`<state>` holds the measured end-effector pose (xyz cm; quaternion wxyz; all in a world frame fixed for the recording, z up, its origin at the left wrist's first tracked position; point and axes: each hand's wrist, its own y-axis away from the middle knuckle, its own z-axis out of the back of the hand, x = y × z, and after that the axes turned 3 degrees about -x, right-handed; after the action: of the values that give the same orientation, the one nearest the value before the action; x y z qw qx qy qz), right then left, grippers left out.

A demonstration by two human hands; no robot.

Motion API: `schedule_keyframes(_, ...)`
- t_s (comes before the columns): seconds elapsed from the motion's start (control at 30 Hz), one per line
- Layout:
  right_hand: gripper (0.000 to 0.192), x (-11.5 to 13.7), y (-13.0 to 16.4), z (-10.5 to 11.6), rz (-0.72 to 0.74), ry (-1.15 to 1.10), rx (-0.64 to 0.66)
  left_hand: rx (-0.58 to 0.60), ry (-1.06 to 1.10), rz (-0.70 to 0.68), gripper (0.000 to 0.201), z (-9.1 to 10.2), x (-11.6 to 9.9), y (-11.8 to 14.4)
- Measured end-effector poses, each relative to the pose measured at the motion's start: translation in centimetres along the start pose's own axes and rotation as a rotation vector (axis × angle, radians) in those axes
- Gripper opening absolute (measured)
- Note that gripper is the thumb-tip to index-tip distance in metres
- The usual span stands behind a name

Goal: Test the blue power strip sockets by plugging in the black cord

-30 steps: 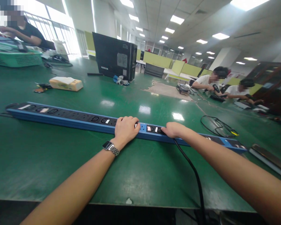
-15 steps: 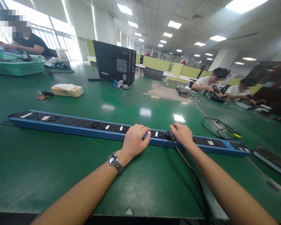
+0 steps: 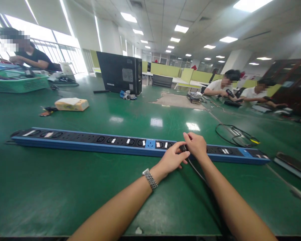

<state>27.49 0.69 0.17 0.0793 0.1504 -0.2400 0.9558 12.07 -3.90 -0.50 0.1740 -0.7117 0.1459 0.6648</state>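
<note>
Pinches the black plug [image 3: 183,147] at the blue power strip [image 3: 140,149] with the left hand [image 3: 171,158]. Has the right hand [image 3: 196,144] against the plug, too hidden to tell its grip.

Power strip [image 3: 137,149] on table [image 3: 90,194]; tissue pack [image 3: 72,105] behind, left; cable coil [image 3: 240,135] behind, right.

- Power strip [image 3: 140,151]: smooth blue rails, metal-looking; black plastic sockets [image 3: 100,139]; white paper-like labels [image 3: 128,141].
- Table [image 3: 90,190]: smooth, glossy green; a rough, matt bare patch [image 3: 177,99] at 2 o'clock.
- Watch band [image 3: 151,179], 6 o'clock: shiny metal links.
- Cord [image 3: 196,171], 4 o'clock: smooth, black, plastic or rubber.
- Computer case [image 3: 115,73], 11 o'clock: dark, fairly matt.
</note>
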Motion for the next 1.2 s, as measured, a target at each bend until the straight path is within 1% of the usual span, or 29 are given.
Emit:
schedule_keyframes(0.13, 0.047, -0.3, -0.1, 0.0, -0.009, -0.070, -0.006, -0.064, 0.045, -0.046, 0.035, -0.4, 0.3, -0.6)
schedule_keyframes(0.23, 0.046, -0.3, -0.2, 0.1, -0.007, -0.098, 0.008, -0.078, 0.113, -0.062, 0.036, -0.5, 0.6, -0.6)
schedule_keyframes(0.4, 0.044, -0.3, -0.4, 0.2, -0.025, -0.130, 0.023, -0.099, 0.284, -0.030, 0.039, -0.6, 0.8, -0.6)
schedule_keyframes(0.53, 0.043, -0.4, -0.4, 0.2, -0.028, -0.142, 0.032, -0.116, 0.308, -0.013, 0.039, -0.6, 1.0, -0.4)
schedule_keyframes(0.6, 0.042, -0.4, -0.4, 0.2, -0.026, -0.136, 0.037, -0.116, 0.302, -0.019, 0.039, -0.7, 0.4, -0.2)
schedule_keyframes(0.63, 0.042, -0.3, -0.3, 0.2, -0.026, -0.131, 0.044, -0.104, 0.303, -0.048, 0.039, -0.7, -0.2, -0.1)
schedule_keyframes(0.67, 0.041, -0.3, -0.3, 0.3, -0.025, -0.126, 0.050, -0.093, 0.306, -0.093, 0.039, -0.7, -1.1, -0.1)
schedule_keyframes(0.73, 0.039, -0.2, -0.2, 0.4, -0.010, -0.117, 0.051, -0.061, 0.310, -0.256, 0.040, -0.4, -3.1, -0.1)
schedule_keyframes(0.77, 0.039, -0.1, -0.2, 0.4, -0.001, -0.114, 0.045, -0.099, 0.310, -0.328, 0.041, 0.0, -4.1, -0.2)
schedule_keyframes(0.8, 0.039, -0.1, -0.2, 0.4, 0.008, -0.111, 0.036, -0.164, 0.311, -0.371, 0.041, 0.5, -4.9, -0.3)
schedule_keyframes(0.83, 0.039, -0.1, -0.1, 0.3, 0.013, -0.109, 0.028, -0.237, 0.307, -0.375, 0.039, 1.2, -5.5, -0.4)
schedule_keyframes(0.9, 0.040, -0.1, -0.1, 0.2, 0.002, -0.106, 0.017, -0.376, 0.265, -0.310, 0.037, 3.0, -5.9, -0.3)
schedule_keyframes(0.93, 0.040, -0.1, -0.1, 0.2, -0.009, -0.106, 0.013, -0.417, 0.228, -0.261, 0.038, 4.0, -5.8, 0.0)
schedule_keyframes(0.97, 0.040, -0.1, -0.2, 0.1, -0.014, -0.108, 0.013, -0.433, 0.187, -0.227, 0.040, 5.0, -5.6, 0.3)
schedule_keyframes(1.03, 0.039, -0.2, -0.2, 0.0, -0.017, -0.112, 0.014, -0.484, 0.121, -0.216, 0.044, 7.1, -5.4, 1.1)
schedule_keyframes(1.1, 0.039, -0.2, -0.2, 0.0, -0.013, -0.117, 0.016, -0.567, 0.087, -0.244, 0.047, 9.0, -5.9, 1.8)
schedule_keyframes(1.2, 0.039, -0.3, -0.3, 0.0, -0.011, -0.131, 0.011, -0.720, 0.078, -0.347, 0.048, 11.6, -7.4, 2.1)
